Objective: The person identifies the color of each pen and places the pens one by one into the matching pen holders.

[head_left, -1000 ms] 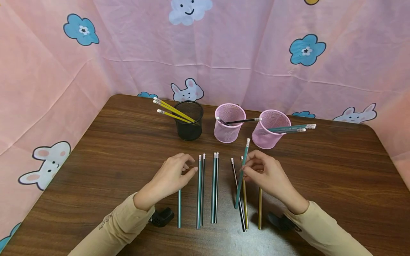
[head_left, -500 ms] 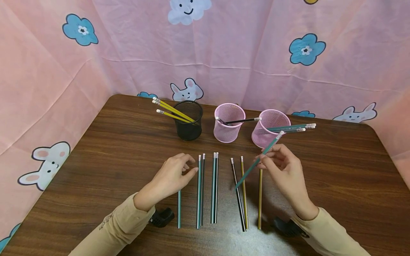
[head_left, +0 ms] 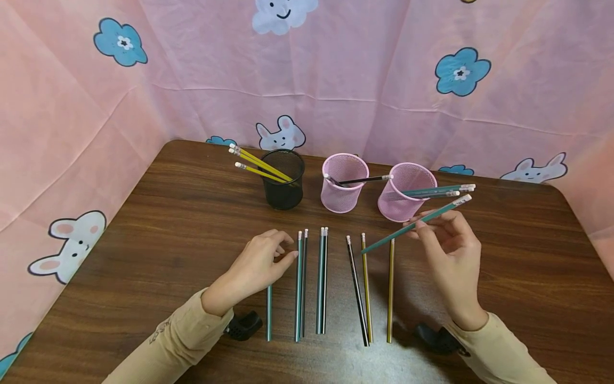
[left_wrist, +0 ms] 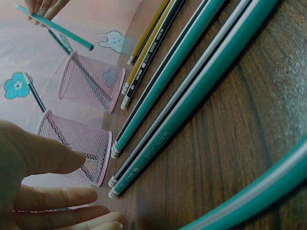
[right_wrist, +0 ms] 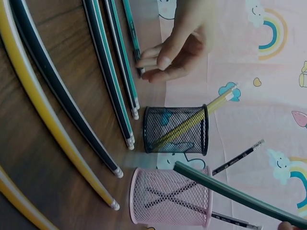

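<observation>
My right hand (head_left: 453, 256) pinches a green pencil (head_left: 436, 214), raised and slanting with its white eraser end up to the right, in front of the right pink mesh cup (head_left: 400, 205). That cup has green pencils in it. My left hand (head_left: 254, 264) holds nothing; its relaxed fingers hover beside a green pencil (head_left: 298, 288) and partly cover a lone green pencil (head_left: 268, 320). Another green pencil (head_left: 320, 288) and black pencil (head_left: 324, 288) lie side by side. Farther right are a black pencil (head_left: 357, 290) and two yellow pencils (head_left: 390, 298).
A black mesh cup (head_left: 283, 197) with yellow pencils stands at the back left of the wooden table (head_left: 168, 229). Beside it, the middle pink mesh cup (head_left: 338, 200) holds black pencils. A patterned pink cloth (head_left: 355, 58) hangs behind the table.
My right hand has moved right and away from me with the green pencil, tipping it from nearly upright to a flatter slant. My left hand has stayed put.
</observation>
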Demonstrator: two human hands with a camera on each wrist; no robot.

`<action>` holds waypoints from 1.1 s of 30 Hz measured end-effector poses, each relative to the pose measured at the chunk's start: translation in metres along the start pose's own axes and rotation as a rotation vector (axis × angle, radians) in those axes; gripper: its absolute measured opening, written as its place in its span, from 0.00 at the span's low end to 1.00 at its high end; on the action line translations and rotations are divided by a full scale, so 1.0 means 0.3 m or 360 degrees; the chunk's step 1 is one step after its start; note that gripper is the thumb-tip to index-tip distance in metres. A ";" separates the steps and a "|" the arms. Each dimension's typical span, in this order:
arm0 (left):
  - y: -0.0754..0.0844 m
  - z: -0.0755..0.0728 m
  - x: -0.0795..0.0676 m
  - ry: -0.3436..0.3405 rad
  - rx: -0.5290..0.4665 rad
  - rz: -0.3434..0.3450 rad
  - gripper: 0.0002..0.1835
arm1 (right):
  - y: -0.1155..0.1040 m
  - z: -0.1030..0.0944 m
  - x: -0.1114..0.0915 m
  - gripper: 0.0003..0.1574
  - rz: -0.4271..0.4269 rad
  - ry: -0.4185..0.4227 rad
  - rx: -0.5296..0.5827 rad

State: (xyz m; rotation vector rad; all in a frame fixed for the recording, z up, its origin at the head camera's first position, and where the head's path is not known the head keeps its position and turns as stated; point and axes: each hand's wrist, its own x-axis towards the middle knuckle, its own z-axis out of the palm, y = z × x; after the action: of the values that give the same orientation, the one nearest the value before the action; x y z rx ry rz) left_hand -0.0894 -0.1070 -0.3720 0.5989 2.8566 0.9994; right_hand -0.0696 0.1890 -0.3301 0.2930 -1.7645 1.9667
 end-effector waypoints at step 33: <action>0.007 -0.001 -0.002 -0.0029 -0.0007 -0.0008 0.08 | -0.010 -0.016 0.071 0.11 -0.0694 0.0577 -0.0043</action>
State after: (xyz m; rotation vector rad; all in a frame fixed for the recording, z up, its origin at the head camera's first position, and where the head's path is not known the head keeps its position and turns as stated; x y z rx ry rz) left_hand -0.0883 -0.1058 -0.3704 0.5973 2.8379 0.9943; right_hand -0.0857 0.1983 -0.3183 0.2653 -1.3597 1.5678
